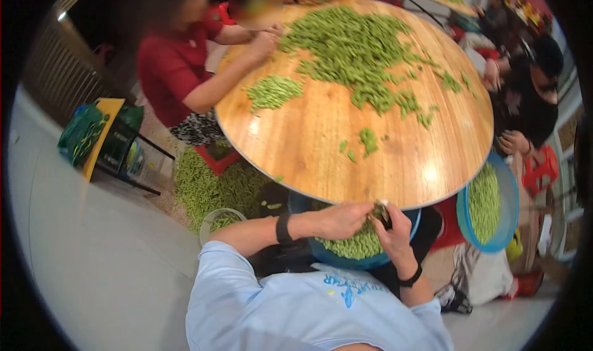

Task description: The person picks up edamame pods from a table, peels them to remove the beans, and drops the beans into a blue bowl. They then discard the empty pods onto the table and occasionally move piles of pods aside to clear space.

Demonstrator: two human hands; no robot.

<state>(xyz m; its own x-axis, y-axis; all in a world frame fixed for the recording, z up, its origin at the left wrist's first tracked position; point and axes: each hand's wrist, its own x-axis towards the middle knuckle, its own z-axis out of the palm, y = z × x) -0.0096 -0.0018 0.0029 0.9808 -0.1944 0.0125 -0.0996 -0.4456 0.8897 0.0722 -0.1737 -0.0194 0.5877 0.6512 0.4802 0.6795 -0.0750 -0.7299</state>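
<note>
Off the desk's (321, 147) left edge, green floor pods (207, 187) are lying heaped. At the near edge, my left hand (341, 220) is curling closed around a pod (378, 212). My right hand (395, 235) is pinching the same pod, and both are hovering over a blue basin (346, 261). Beyond the right edge, a second basin (503, 227) is sitting full of green.

A large heap of pods (352, 48) is lying across the far half of the surface (321, 141), with a smaller pile (273, 91) sitting to its left. Below the near edge, the left hand (340, 220) and right hand (392, 227) are meeting above a basin (346, 264). Another basin (503, 227) is sitting to the right, and a floor heap (210, 187) is lying to the left.
</note>
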